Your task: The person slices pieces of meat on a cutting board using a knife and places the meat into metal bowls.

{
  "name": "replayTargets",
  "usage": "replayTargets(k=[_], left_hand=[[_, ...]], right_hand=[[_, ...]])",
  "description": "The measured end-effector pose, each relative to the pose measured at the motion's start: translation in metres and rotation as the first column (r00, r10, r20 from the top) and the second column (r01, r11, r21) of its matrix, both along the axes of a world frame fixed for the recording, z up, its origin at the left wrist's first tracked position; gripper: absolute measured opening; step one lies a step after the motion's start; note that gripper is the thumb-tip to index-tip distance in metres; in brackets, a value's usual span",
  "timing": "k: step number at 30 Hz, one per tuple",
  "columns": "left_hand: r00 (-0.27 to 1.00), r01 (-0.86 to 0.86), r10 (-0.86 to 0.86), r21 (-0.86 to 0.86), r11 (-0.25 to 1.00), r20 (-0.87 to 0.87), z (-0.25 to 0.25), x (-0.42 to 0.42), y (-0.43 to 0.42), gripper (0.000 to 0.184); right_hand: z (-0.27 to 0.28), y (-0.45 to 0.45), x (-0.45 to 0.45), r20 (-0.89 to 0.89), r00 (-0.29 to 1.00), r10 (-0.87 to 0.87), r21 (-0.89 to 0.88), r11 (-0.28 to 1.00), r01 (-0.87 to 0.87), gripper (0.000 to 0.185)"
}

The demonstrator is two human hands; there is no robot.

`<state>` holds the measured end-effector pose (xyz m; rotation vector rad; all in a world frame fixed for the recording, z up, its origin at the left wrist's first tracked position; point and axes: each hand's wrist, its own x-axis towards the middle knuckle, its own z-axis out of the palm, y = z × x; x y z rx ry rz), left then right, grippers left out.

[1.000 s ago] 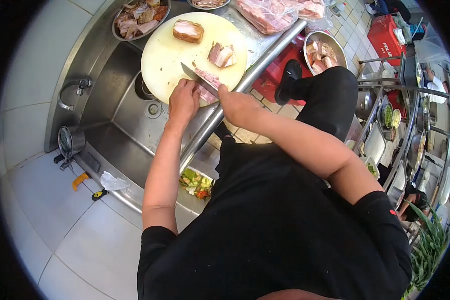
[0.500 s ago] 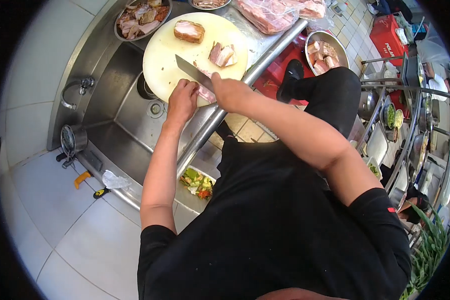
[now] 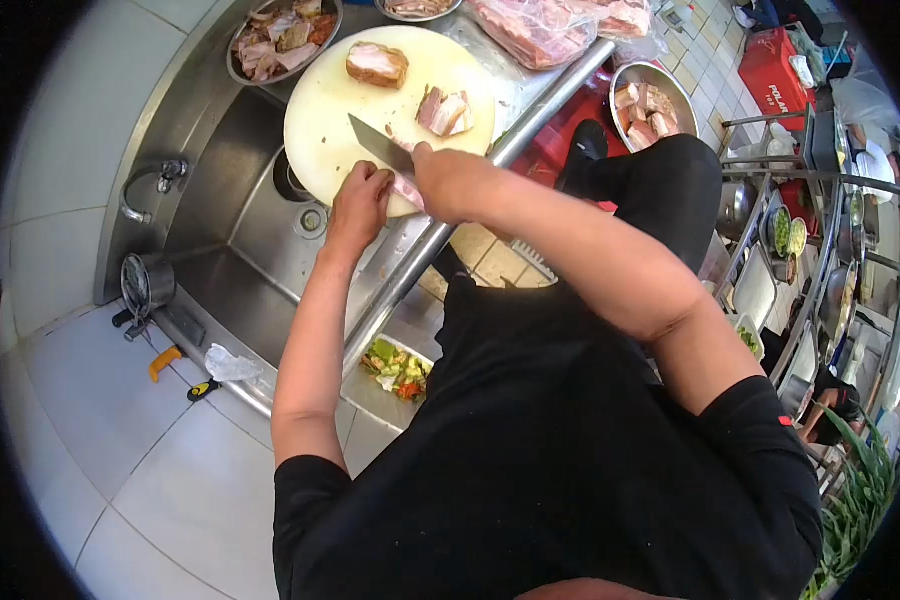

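A round pale cutting board (image 3: 320, 110) lies across the sink's edge. My right hand (image 3: 454, 184) is closed around the handle of a knife (image 3: 378, 143), whose wide blade points up and left over the board. With curled fingers, my left hand (image 3: 360, 208) holds a strip of pork belly (image 3: 407, 190) at the board's near edge, right beside the blade. My fingers cover part of that strip. Farther up the board sit a browned pork chunk (image 3: 377, 64) and a few cut pork pieces (image 3: 445, 112).
The steel sink (image 3: 210, 225) and faucet (image 3: 160, 180) are on the left. Bowls of meat stand at the back left (image 3: 280, 45) and at right (image 3: 653, 105). Bagged raw meat (image 3: 540, 30) lies behind the board. Below the sink's edge is a tub of vegetable scraps (image 3: 398, 368).
Both hands have shifted slightly left, and the knife has moved a little left with my right hand. The meat on the far part of the board stays put.
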<state>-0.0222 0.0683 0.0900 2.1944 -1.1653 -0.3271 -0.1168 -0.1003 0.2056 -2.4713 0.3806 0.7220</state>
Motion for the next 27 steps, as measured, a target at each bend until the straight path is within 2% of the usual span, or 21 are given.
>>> replayTargets(k=[4, 5, 7, 8, 11, 13, 16, 19, 23, 26, 27], left_hand=[[1.0, 0.007, -0.007, -0.012, 1.0, -0.004, -0.004, 0.001, 0.0, 0.017], [1.0, 0.0, 0.0, -0.014, 1.0, -0.01, -0.005, 0.001, 0.001, 0.017], [1.0, 0.009, -0.009, -0.024, 1.0, -0.009, -0.003, 0.001, 0.0, 0.016], [1.0, 0.009, -0.009, -0.031, 0.999, 0.002, -0.002, 0.004, -0.002, 0.016], [0.999, 0.028, -0.029, -0.03, 0.999, -0.03, -0.003, 0.005, -0.001, 0.015], [0.999, 0.012, -0.017, -0.108, 0.994, -0.048, -0.009, 0.005, 0.002, 0.015], [0.998, -0.011, 0.006, -0.077, 0.997, -0.063, -0.007, 0.002, 0.001, 0.015], [0.999, 0.003, -0.004, -0.031, 1.0, -0.053, -0.003, 0.003, 0.001, 0.017], [0.996, 0.028, -0.031, -0.038, 0.999, -0.08, -0.004, 0.007, 0.002, 0.018], [0.999, 0.031, -0.034, -0.065, 0.997, -0.036, -0.004, 0.007, 0.005, 0.017], [0.998, 0.025, -0.028, -0.051, 0.998, -0.051, -0.005, 0.008, 0.004, 0.016]], right_hand=[[0.003, 0.012, -0.033, -0.028, 0.999, -0.038, -0.004, 0.999, 0.038, 0.031], [-0.012, 0.013, -0.038, -0.034, 0.999, -0.031, -0.007, 1.0, 0.03, 0.031], [-0.044, 0.018, -0.052, 0.097, 0.986, -0.132, 0.044, 0.991, 0.128, 0.029], [-0.048, 0.015, -0.046, 0.086, 0.988, -0.129, 0.036, 0.991, 0.126, 0.03], [-0.027, 0.004, -0.015, 0.12, 0.99, -0.071, 0.045, 0.997, 0.066, 0.032], [-0.014, 0.007, -0.006, 0.067, 0.996, -0.056, 0.01, 0.998, 0.056, 0.036], [-0.006, 0.012, -0.024, -0.023, 0.999, -0.035, 0.022, 0.999, 0.036, 0.028], [-0.041, 0.021, -0.049, 0.043, 0.991, -0.129, 0.038, 0.991, 0.128, 0.03], [-0.034, 0.008, -0.023, 0.16, 0.981, -0.11, 0.061, 0.993, 0.102, 0.033], [-0.001, 0.01, -0.007, -0.022, 1.0, -0.021, 0.029, 0.999, 0.022, 0.031], [-0.003, 0.013, -0.016, -0.029, 0.999, -0.017, 0.03, 0.999, 0.018, 0.031]])
